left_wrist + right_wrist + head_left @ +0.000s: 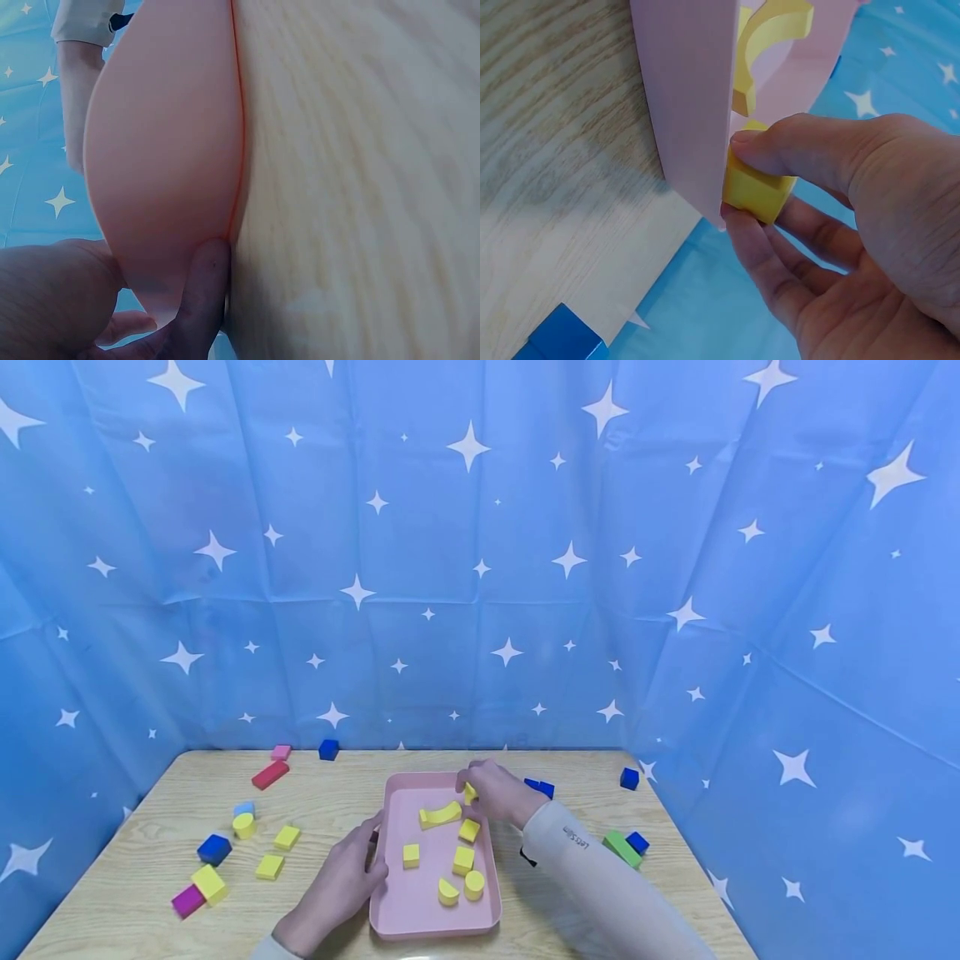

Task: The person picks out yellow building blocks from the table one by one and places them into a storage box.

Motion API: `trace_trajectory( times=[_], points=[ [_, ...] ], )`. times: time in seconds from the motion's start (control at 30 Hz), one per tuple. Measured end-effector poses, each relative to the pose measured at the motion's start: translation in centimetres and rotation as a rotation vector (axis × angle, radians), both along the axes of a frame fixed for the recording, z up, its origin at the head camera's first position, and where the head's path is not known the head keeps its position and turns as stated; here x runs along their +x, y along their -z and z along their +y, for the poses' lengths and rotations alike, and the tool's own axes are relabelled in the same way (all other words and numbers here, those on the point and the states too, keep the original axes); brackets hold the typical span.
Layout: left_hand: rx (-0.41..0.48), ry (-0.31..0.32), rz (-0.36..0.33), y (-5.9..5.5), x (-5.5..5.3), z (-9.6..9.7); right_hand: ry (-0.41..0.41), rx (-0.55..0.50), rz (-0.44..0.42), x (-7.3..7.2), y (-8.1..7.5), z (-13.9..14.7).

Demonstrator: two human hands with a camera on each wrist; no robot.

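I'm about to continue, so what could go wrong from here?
The small yellow block pinched in the right hand is at the rim of the pink rectangular plastic-looking tray; it might drop outside. That hand could also nudge the curved yellow block nearby. The left hand, holding the tray's side, might shift it.

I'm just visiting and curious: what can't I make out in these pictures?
Head view: the light-blue block's full shape, partly hidden by a yellow round block.
Head view: the left sleeve, mostly cut off by the bottom edge.
Right wrist view: the held yellow block, partly covered by the right hand.
Right wrist view: blue blocks, cut off by the bottom edge.
Left wrist view: the pink tray's floor, hidden by its side wall.
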State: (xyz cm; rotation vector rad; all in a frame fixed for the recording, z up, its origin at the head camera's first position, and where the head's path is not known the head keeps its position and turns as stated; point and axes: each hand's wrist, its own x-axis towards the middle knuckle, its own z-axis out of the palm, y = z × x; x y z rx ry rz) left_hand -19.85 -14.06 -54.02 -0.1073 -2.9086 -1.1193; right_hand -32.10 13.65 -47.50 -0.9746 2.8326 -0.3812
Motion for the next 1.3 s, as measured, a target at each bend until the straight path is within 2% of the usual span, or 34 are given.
trace_trajectory(
  times=[0.23,0.63,1.07,1.3],
  points=[
    [0.003,0.005,0.014,0.0,-0.1,0.0,0.024,0.021,-0.013,0.1,-0.1,-0.1],
    [-0.002,-0.013,-0.031,0.2,-0.2,0.2,0.035,0.021,0.017,0.2,-0.1,0.1],
    [-0.001,-0.012,-0.034,0.2,-0.3,0.2,0.064,0.003,0.006,0.6,-0.3,0.3],
    [-0.001,-0.015,-0.032,0.2,-0.2,0.3,0.069,-0.030,0.005,1.1,0.3,0.4]
  ],
)
